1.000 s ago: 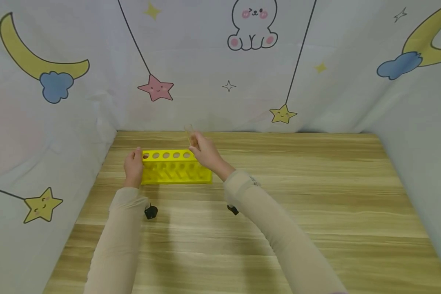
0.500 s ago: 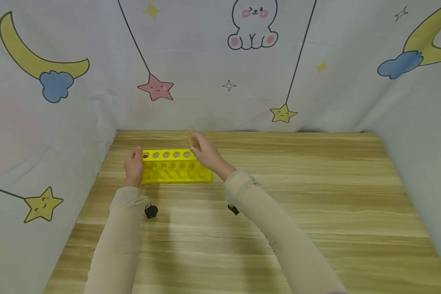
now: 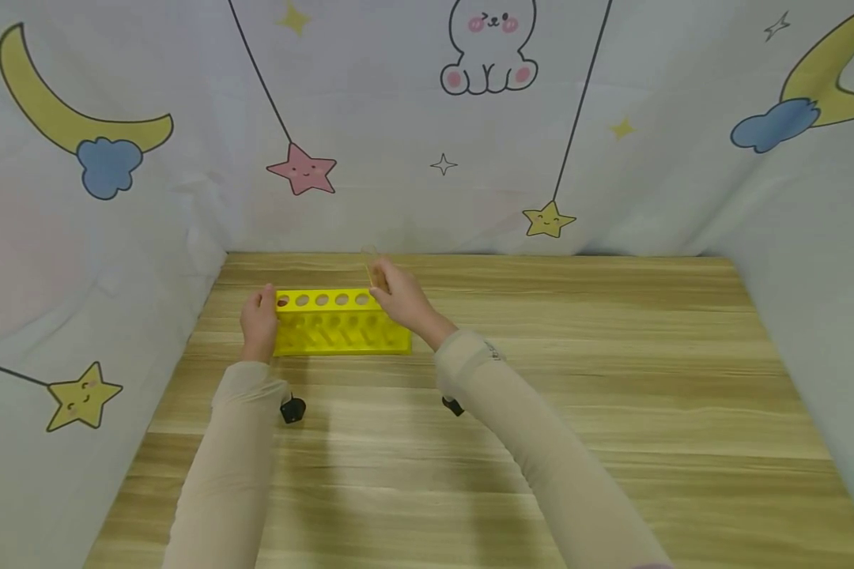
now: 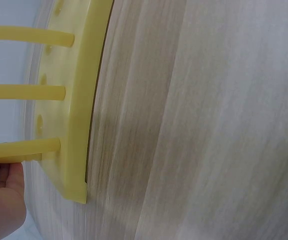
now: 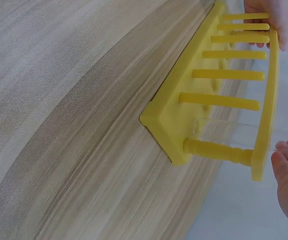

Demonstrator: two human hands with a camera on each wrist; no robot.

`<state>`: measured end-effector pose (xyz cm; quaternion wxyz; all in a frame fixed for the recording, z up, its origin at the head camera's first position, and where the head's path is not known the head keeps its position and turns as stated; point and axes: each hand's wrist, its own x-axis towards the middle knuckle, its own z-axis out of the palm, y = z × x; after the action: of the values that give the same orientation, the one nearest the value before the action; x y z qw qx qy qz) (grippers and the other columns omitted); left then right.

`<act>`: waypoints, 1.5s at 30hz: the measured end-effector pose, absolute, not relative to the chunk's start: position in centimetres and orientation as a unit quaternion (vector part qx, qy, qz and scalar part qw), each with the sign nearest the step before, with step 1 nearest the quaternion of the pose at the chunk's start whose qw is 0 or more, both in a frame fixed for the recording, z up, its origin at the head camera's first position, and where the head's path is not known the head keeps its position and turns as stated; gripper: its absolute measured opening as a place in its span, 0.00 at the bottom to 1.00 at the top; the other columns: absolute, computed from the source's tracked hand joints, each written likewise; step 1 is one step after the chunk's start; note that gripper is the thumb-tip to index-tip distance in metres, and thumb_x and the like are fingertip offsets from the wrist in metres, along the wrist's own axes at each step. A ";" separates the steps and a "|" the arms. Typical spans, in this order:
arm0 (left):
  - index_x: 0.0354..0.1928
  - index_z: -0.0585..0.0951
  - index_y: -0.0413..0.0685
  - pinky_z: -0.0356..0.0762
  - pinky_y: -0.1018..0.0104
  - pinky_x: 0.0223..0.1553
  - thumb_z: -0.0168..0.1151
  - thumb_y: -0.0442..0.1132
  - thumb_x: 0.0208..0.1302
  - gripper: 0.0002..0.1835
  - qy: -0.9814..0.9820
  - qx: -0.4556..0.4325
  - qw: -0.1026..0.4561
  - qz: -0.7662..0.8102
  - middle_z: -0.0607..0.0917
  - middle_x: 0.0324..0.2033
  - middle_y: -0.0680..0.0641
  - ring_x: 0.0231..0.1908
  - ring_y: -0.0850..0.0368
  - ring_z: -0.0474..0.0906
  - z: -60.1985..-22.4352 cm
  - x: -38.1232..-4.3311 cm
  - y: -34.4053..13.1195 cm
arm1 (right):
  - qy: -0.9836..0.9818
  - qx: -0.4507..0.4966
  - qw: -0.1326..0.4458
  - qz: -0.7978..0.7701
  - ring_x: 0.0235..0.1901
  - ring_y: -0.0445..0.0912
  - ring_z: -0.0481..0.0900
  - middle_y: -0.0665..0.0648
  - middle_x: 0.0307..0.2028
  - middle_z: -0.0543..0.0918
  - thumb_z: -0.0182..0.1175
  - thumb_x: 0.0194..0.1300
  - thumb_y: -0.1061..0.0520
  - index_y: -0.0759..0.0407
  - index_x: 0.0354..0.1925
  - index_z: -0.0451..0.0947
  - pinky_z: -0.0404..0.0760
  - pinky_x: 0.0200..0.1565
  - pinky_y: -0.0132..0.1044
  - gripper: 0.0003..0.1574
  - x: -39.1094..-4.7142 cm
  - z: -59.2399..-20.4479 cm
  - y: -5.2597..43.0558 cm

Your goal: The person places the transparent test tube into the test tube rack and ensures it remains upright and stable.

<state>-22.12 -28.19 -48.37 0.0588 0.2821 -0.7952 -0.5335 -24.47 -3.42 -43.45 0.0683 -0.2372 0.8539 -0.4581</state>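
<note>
A yellow test tube rack [image 3: 341,338] with a row of round holes stands on the table. At its left end my left hand [image 3: 258,324] grips it, fingers and thumb round the end post in the left wrist view. My right hand [image 3: 403,300] is over the right end, pinching a clear test tube [image 5: 229,131] near its top. In the right wrist view the tube passes through the top plate beside the end post, its lower tip right at the base. The fingers and palm cover part of the tube and the rack's right holes in the head view.
The wood-grain table [image 3: 612,395] stretches right and toward me. White cloth [image 3: 413,126] printed with stars, moons and a cartoon animal hangs behind and at both sides. Small black devices [image 3: 293,409] show below each wrist.
The test tube has sunk slightly, with less of its top showing above my right hand, which has shifted a touch right. My left hand and the rack stay put.
</note>
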 end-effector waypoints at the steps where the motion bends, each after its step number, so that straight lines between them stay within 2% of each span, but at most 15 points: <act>1: 0.37 0.68 0.50 0.62 0.72 0.33 0.34 0.58 0.66 0.21 -0.797 0.281 0.057 -0.532 0.72 0.34 0.57 0.29 0.62 0.62 -48.4 -22.1 -28.2 | 0.854 -0.237 0.069 -0.458 0.26 0.44 0.64 0.54 0.25 0.66 0.52 0.62 0.62 0.59 0.43 0.62 0.64 0.27 0.28 0.11 -24.5 -43.5 -3.4; 8: 0.40 0.69 0.49 0.62 0.72 0.32 0.35 0.60 0.65 0.23 -0.790 0.282 0.053 -0.542 0.72 0.33 0.58 0.25 0.62 0.61 -48.4 -21.9 -28.2 | 0.856 -0.233 0.081 -0.454 0.28 0.44 0.65 0.54 0.27 0.67 0.52 0.62 0.61 0.58 0.44 0.63 0.66 0.29 0.29 0.12 -24.4 -43.5 -3.4; 18: 0.33 0.67 0.53 0.61 0.72 0.32 0.34 0.59 0.65 0.20 -0.798 0.283 0.063 -0.528 0.71 0.32 0.58 0.28 0.62 0.62 -48.7 -22.0 -28.1 | 0.857 -0.225 0.092 -0.455 0.31 0.44 0.66 0.54 0.30 0.69 0.51 0.63 0.60 0.57 0.45 0.63 0.68 0.32 0.29 0.11 -24.2 -43.5 -3.2; 26: 0.41 0.69 0.49 0.63 0.73 0.31 0.35 0.59 0.65 0.23 -0.788 0.282 0.062 -0.543 0.72 0.32 0.59 0.25 0.63 0.61 -48.5 -21.6 -27.9 | 0.858 -0.232 0.084 -0.450 0.32 0.45 0.67 0.55 0.32 0.70 0.51 0.63 0.59 0.56 0.47 0.63 0.69 0.34 0.30 0.14 -24.1 -43.6 -3.1; 30: 0.37 0.69 0.52 0.62 0.72 0.32 0.35 0.59 0.65 0.20 -0.782 0.285 0.064 -0.551 0.71 0.32 0.59 0.25 0.62 0.61 -48.4 -21.5 -27.8 | 0.858 -0.222 0.092 -0.454 0.41 0.46 0.72 0.57 0.42 0.75 0.50 0.63 0.58 0.56 0.51 0.63 0.73 0.43 0.34 0.17 -24.1 -43.7 -3.0; 34: 0.35 0.68 0.55 0.62 0.72 0.33 0.35 0.59 0.65 0.19 -0.782 0.285 0.063 -0.551 0.72 0.32 0.59 0.25 0.62 0.60 -48.4 -21.4 -27.8 | 0.860 -0.209 0.102 -0.455 0.51 0.48 0.72 0.58 0.53 0.73 0.51 0.63 0.56 0.56 0.56 0.62 0.72 0.51 0.38 0.23 -24.1 -43.9 -3.0; 40: 0.39 0.69 0.51 0.63 0.72 0.34 0.35 0.60 0.64 0.22 -0.785 0.283 0.063 -0.548 0.72 0.33 0.59 0.26 0.63 0.61 -48.5 -21.3 -27.8 | 0.858 -0.205 0.109 -0.458 0.52 0.48 0.71 0.59 0.54 0.71 0.53 0.62 0.54 0.58 0.57 0.61 0.71 0.52 0.39 0.26 -24.0 -44.1 -2.9; 45: 0.37 0.68 0.52 0.63 0.71 0.34 0.35 0.59 0.65 0.20 -0.784 0.281 0.070 -0.549 0.72 0.32 0.59 0.27 0.63 0.62 -48.5 -21.3 -27.7 | 0.857 -0.202 0.111 -0.461 0.53 0.49 0.70 0.60 0.54 0.71 0.55 0.61 0.53 0.59 0.57 0.61 0.71 0.52 0.40 0.28 -23.9 -44.0 -2.8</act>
<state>-21.26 -27.73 -48.46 0.0699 0.2811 -0.7843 -0.5486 -23.90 -2.85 -44.05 0.1112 -0.2024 0.8566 -0.4613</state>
